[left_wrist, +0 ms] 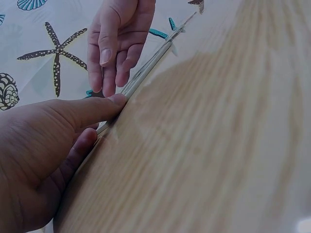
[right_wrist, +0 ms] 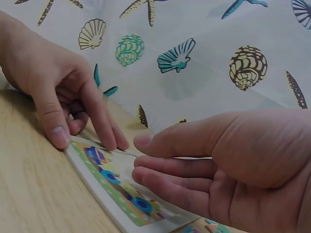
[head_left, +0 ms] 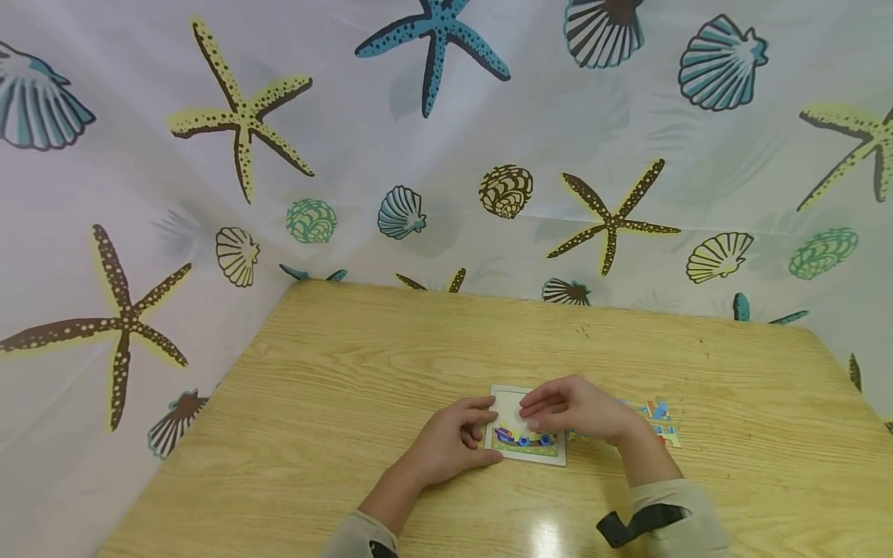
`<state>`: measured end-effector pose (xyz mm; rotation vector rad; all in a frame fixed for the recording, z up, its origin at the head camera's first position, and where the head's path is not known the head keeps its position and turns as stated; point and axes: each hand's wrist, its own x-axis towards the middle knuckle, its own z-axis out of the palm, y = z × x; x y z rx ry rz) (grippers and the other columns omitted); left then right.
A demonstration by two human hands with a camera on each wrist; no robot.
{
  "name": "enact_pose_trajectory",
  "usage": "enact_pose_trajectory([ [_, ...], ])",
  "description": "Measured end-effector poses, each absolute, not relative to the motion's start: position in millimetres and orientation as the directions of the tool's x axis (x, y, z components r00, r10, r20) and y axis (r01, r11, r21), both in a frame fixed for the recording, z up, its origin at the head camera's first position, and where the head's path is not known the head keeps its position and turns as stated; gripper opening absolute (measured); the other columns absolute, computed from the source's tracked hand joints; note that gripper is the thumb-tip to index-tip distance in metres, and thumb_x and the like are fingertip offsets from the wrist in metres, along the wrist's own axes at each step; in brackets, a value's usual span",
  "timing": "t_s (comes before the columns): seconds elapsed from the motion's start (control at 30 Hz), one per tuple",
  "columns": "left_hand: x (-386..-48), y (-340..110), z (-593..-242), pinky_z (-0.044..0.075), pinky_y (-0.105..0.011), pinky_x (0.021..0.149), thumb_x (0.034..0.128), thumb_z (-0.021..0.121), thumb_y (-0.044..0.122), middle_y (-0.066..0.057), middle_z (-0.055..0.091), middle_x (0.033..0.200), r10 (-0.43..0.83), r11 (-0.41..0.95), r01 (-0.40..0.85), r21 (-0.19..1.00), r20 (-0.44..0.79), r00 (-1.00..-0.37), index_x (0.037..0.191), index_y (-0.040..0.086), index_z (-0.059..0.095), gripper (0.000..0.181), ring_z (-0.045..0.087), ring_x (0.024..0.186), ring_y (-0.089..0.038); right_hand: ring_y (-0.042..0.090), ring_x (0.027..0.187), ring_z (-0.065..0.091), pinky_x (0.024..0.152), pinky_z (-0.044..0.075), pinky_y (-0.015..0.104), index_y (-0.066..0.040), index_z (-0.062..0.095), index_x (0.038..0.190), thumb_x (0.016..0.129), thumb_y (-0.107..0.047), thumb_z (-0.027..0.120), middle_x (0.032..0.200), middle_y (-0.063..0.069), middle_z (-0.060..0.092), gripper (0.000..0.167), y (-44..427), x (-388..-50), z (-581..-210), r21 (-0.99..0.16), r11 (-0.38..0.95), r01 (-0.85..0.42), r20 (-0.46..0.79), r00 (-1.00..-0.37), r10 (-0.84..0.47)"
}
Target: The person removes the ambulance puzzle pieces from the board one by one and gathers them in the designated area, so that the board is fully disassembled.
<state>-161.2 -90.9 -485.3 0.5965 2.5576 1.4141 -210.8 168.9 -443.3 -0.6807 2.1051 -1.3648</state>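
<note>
A small jigsaw puzzle board (head_left: 526, 458) with a white rim lies on the table. Along its near side runs a strip of colourful picture (right_wrist: 119, 182) with blue wheels; the upper area is plain white. My left hand (head_left: 449, 442) holds the board at its left side, thumb (right_wrist: 59, 136) at the near corner and fingers further up the edge. Over the right part of the board hovers my right hand (head_left: 582, 407). Its thumb and fingers (right_wrist: 170, 187) are extended and apart, and no piece shows between them in the right wrist view.
Several loose puzzle pieces (head_left: 659, 411) lie right of the board, partly hidden behind the right hand and wrist. The wood-grain table (head_left: 349, 387) meets a white curtain (head_left: 453, 256) printed with starfish and shells at the back and left. A black strap (head_left: 642, 523) crosses the right sleeve.
</note>
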Motion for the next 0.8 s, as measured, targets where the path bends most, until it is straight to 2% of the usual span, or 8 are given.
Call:
enact_pose_trajectory([
  [0.23, -162.3, -90.7, -486.3, 0.051, -0.017, 0.074, 0.081, 0.085, 0.025, -0.002, 0.053, 0.147, 0.415, 0.476, 0.265, 0.838, 0.051, -0.908, 0.131, 0.005, 0.065, 0.057, 0.055, 0.084, -0.007, 0.027, 0.106, 0.071, 0.087, 0.057, 0.028, 0.006, 0.062, 0.126, 0.094, -0.01, 0.069, 0.123, 0.024, 0.068, 0.036, 160.1, -209.9, -447.0, -0.932, 0.345, -0.113, -0.175, -0.692, -0.7],
  [0.47, -162.7, -91.2, -486.5, 0.052, -0.018, 0.075, 0.0814, 0.085, 0.025, -0.002, 0.053, 0.147, 0.419, 0.48, 0.275, 0.833, 0.058, -0.906, 0.132, 0.004, 0.065, 0.058, 0.056, 0.084, -0.007, 0.025, 0.105, 0.07, 0.09, 0.056, 0.032, 0.002, 0.062, 0.129, 0.096, -0.011, 0.067, 0.126, 0.022, 0.067, 0.036, 153.3, -208.5, -448.7, -0.921, 0.359, -0.152, -0.172, -0.669, -0.723],
  [0.8, -162.1, -91.6, -487.2, 0.052, -0.018, 0.075, 0.0822, 0.084, 0.025, -0.001, 0.052, 0.148, 0.426, 0.473, 0.267, 0.839, 0.048, -0.904, 0.133, 0.007, 0.064, 0.057, 0.055, 0.085, -0.008, 0.024, 0.098, 0.069, 0.081, 0.055, 0.027, 0.0, 0.063, 0.127, 0.095, -0.007, 0.067, 0.129, 0.02, 0.063, 0.033, 142.9, -200.3, -446.6, -0.906, 0.38, -0.184, -0.161, -0.682, -0.714],
])
